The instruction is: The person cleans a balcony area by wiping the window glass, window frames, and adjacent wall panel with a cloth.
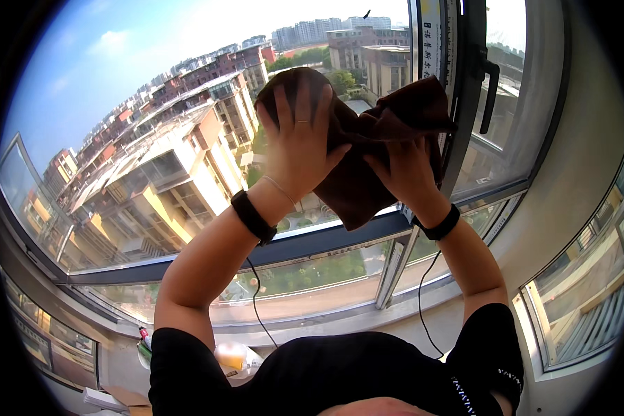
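Note:
A dark brown cloth lies bunched and folded against the large window pane. My left hand presses flat on its left part, fingers spread, holding it to the glass. Lower and to the right, my right hand grips the cloth, with its fingertips partly hidden under a fold. The cloth's upper right corner reaches over the edge of the upright window frame. Each wrist wears a black band, and a thin cable hangs below the left one.
A black window handle projects right of the cloth. Below the pane runs a dark horizontal frame bar, with lower panes beneath it. An outward-opened sash is at far left. A plastic bag, a bottle and cardboard lie low on the left.

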`<state>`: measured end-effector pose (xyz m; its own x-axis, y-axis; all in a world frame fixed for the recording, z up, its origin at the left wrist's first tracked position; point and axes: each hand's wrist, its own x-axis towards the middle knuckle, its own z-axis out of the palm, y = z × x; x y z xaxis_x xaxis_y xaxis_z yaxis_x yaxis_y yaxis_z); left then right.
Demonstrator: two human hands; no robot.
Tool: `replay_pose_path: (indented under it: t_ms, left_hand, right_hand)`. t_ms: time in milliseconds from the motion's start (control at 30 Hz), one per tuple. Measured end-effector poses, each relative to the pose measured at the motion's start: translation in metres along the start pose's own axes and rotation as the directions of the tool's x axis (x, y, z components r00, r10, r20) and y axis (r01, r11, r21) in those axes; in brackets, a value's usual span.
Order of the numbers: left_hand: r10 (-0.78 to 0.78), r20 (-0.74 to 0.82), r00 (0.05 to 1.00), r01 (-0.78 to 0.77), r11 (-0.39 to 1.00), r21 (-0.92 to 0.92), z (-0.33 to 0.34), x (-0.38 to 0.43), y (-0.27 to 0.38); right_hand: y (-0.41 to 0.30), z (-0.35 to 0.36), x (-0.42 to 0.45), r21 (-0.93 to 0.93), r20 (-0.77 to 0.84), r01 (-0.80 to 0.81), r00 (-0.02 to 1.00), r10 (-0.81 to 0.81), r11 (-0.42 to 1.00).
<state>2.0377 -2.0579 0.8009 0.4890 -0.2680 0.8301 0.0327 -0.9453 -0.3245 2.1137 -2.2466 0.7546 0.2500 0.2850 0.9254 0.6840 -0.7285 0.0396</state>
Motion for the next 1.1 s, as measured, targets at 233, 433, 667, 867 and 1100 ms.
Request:
replay_pose_path:
  t_ms: [233, 433, 667, 867, 1100]
  left_hand:
    - [-0.012, -0.191, 0.981, 0.037, 0.991, 0.128, 0.004, 0.048, -0.011]
    - [-0.122, -0.266, 0.956, 0.18, 0.962, 0.207, 0.016, 0.093, -0.049]
    - [-0.203, -0.317, 0.927, 0.265, 0.95, 0.166, -0.027, -0.026, -0.085]
    - [-0.017, -0.232, 0.973, 0.076, 0.966, 0.248, -0.047, -0.067, -0.121]
    - [-0.53, -0.129, 0.838, 0.52, 0.848, -0.104, -0.113, -0.064, -0.132]
  right_hand:
    - [0.046, 0.018, 0.098, 0.0, -0.408, 0.249, 0.884, -0.227, 0.969]
    - [-0.007, 0.074, 0.165, 0.461, -0.113, -0.104, 0.978, 0.174, 0.881]
    - [-0.096, 0.047, 0.122, 0.072, -0.523, 0.675, 0.652, -0.548, 0.734]
    - [-0.127, 0.044, 0.111, 0.104, -0.612, 0.663, 0.631, -0.478, 0.742]
    - [-0.089, 0.033, 0.102, 0.102, -0.324, 0.679, 0.713, -0.621, 0.727]
